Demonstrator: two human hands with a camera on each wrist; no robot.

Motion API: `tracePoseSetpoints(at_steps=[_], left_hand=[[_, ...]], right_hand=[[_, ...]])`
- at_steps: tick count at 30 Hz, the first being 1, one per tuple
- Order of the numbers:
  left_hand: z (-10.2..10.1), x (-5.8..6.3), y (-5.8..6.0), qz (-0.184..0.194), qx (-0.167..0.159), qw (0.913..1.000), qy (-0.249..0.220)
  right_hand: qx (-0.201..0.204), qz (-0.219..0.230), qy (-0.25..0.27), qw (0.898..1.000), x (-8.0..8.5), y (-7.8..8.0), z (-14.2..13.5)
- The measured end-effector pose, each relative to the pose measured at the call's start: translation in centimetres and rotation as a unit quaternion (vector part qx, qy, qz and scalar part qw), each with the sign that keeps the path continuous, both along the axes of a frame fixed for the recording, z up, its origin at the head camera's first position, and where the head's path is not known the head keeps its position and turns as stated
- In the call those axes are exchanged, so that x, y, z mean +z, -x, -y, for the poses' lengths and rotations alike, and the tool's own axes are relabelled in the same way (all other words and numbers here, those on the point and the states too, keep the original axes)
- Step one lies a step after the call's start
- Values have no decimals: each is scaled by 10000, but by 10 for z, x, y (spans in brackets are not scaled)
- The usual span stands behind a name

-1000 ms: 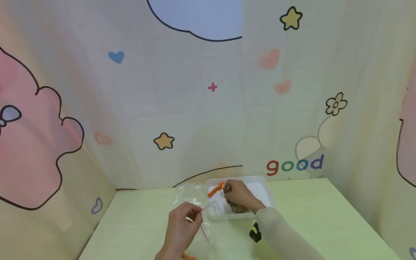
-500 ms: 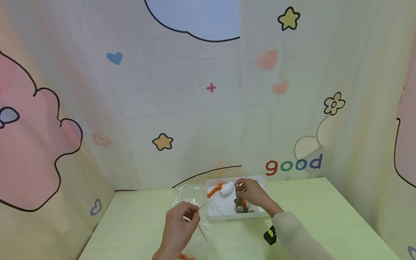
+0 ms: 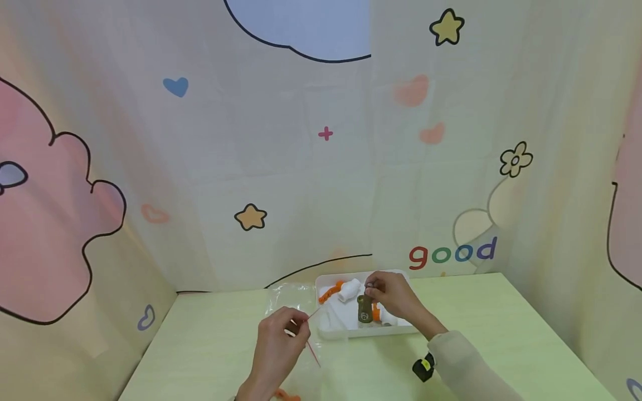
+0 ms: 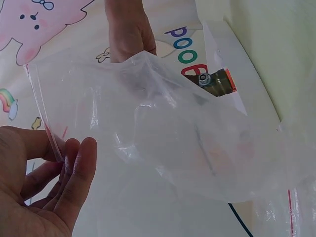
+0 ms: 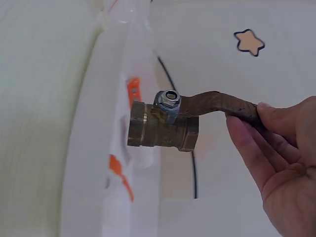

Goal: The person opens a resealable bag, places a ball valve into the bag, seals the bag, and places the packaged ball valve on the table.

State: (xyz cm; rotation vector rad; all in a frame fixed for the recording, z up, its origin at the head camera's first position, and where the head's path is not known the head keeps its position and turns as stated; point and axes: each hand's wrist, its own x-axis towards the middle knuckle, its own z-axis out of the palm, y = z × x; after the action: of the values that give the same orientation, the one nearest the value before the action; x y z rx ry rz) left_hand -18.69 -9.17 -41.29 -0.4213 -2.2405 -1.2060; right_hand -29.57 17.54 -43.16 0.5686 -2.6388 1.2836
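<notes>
My right hand (image 3: 393, 292) pinches the lever handle of a brass ball valve (image 5: 165, 126) between thumb and fingers. In the head view the valve hangs body down over a white tray (image 3: 333, 336). My left hand (image 3: 281, 340) pinches the edge of a clear plastic zip bag (image 4: 148, 118), whose red zip line runs by the thumb in the left wrist view. The bag spreads thinly from those fingers toward the tray. Behind the valve, an orange piece and a white piece are partly hidden in the tray.
At the tray's back left lie an orange strip-like piece (image 3: 331, 292) and a white fitting (image 3: 349, 289). Another clear bag (image 3: 291, 295) lies left of the tray. A black object with a yellow mark (image 3: 423, 367) shows by the right sleeve. An orange piece (image 3: 287, 395) sits at the bottom edge.
My right hand has moved right with the ball valve, which now hangs more upright. The white fitting, earlier mostly covered by this hand, shows fully. The left hand keeps its pinch, nearly still.
</notes>
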Motion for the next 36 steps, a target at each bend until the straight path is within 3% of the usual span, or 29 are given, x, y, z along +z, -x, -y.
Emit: tracePoseSetpoints(at_steps=[5, 11, 16, 25, 36], left_hand=[[0, 1, 3, -25, 50, 10000, 35], [0, 1, 7, -146, -35, 9998, 103], [-1, 4, 10, -276, -81, 9995, 163], [-3, 10, 12, -289, -149, 9993, 168], [-10, 16, 14, -124, -174, 9997, 91]], right_hand=[[-166, -215, 263, 9993, 22, -14, 1], [-312, -512, 103, 9981, 48, -35, 0], [-290, -1222, -157, 9920, 67, -50, -3], [-339, -2794, -445, 9585, 93, -76, -7], [-93, -3980, -218, 9171, 114, -108, -9]])
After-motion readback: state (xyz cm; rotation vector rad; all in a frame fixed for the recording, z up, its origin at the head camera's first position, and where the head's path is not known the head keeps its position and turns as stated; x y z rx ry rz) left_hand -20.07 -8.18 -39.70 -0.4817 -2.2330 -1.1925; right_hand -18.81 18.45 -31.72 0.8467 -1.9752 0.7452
